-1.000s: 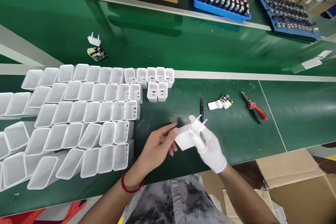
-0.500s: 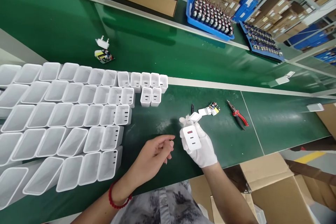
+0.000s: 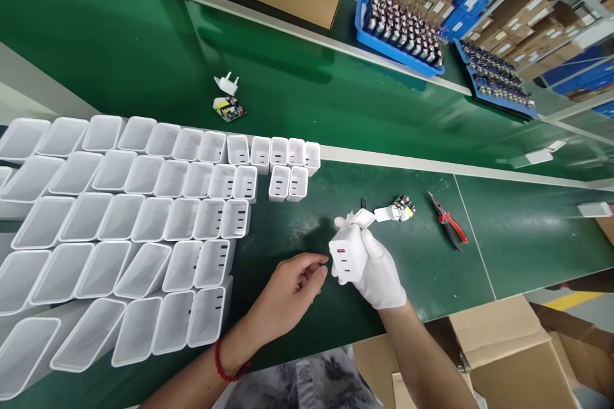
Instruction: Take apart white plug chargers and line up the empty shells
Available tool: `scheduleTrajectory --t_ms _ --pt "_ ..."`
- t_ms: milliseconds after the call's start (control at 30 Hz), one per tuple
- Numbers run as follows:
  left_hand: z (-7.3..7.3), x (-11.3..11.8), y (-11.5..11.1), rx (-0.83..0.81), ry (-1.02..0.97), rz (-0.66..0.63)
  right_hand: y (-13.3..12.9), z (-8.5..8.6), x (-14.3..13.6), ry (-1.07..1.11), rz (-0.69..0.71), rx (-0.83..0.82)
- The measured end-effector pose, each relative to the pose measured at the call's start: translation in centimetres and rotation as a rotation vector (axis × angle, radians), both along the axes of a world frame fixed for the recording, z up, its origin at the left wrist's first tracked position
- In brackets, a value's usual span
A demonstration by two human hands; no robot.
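My right hand (image 3: 381, 271), in a white glove, is wrapped round a white charger housing (image 3: 349, 255) whose port face, with one red slot and two dark ones, points down toward me. A white end piece (image 3: 363, 218) sits at the housing's far end. Just left of the housing, my bare left hand (image 3: 295, 284) hovers with its fingers curled and thumb near the index finger; whether anything small is between them is hidden. Beyond the gloved hand lie an opened white part with a circuit board (image 3: 397, 209) and a small black item (image 3: 363, 202).
Rows of open white housings (image 3: 144, 174) fill the left side. Red-handled pliers (image 3: 448, 220) lie at right. Another board (image 3: 229, 108) and a plug piece (image 3: 227, 84) rest farther back. A blue tray (image 3: 403, 45) stands on the shelf; a cardboard box (image 3: 518, 358) is lower right.
The housing in my right hand has tilted, so more of its side shows. My left hand has come slightly closer to it. The view has shifted, moving the table's things rightward.
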State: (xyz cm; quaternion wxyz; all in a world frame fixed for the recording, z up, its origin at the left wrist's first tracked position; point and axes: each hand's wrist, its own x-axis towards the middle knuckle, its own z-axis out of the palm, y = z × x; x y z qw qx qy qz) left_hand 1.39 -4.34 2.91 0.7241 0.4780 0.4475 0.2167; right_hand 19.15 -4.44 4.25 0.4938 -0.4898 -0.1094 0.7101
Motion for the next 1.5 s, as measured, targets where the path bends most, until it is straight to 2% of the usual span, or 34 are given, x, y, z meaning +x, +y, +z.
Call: scheduleTrajectory --t_ms 200,367,500,633,733,800,833,900,1000,1067,1167,1233,1300,1333,1400,1467,1500 --pt "-0.3 -0.2 0.0 0.047 0.024 -0.007 0.6 0.0 0.1 -0.093 0.077 0.028" --pt "-0.2 -0.3 -0.1 0.06 0.051 -0.018 1.3 -0.2 0.3 -0.085 0.072 0.038" --pt "0.2 -0.4 -0.1 0.101 0.091 -0.03 2.8 0.3 1.2 -0.104 0.11 0.081" --pt "0.3 -0.5 0.0 0.158 0.117 -0.031 5.5 1.9 2.9 -0.247 0.177 0.149" --pt "-0.2 -0.5 -0.2 0.199 0.113 -0.016 6.7 2.9 3.2 -0.485 0.183 0.221" --pt "-0.8 -0.5 -0.4 0.241 0.096 0.078 6.4 3.0 2.5 -0.65 0.171 0.27" --pt "-1.1 -0.5 -0.5 0.268 0.087 0.136 6.0 3.0 1.9 -0.662 0.181 0.27" --pt "-1.5 -0.3 -0.6 0.339 0.085 0.211 4.5 2.5 0.4 -0.512 0.229 0.196" --pt "-1.5 -0.2 -0.6 0.485 0.077 0.205 2.0 1.5 -2.0 -0.211 0.277 0.019" --pt "-1.3 -0.1 -0.5 0.539 0.046 0.214 0.8 1.0 -3.2 -0.159 0.281 -0.048" --pt "-0.8 0.1 -0.6 0.53 0.028 0.248 0.1 0.7 -3.6 -0.222 0.298 -0.035" --pt "-0.5 0.2 -0.7 0.513 0.069 0.263 0.0 0.8 -3.0 -0.343 0.406 0.028" --pt "-0.4 0.3 -0.9 0.514 0.139 0.284 0.0 1.0 -1.8 -0.607 0.543 0.125" --pt "-0.3 0.4 -1.1 0.517 0.171 0.306 0.1 1.0 -1.1 -0.829 0.554 0.165" --pt "-0.3 0.5 -1.3 0.517 0.195 0.349 0.2 0.9 0.4 -1.378 0.485 0.166" --pt "-0.2 0.6 -1.4 0.508 0.167 0.379 0.4 0.3 1.7 -1.832 0.436 0.037" --pt "-0.1 0.7 -1.5 0.501 0.145 0.389 0.5 0.0 2.3 -1.946 0.468 -0.031"
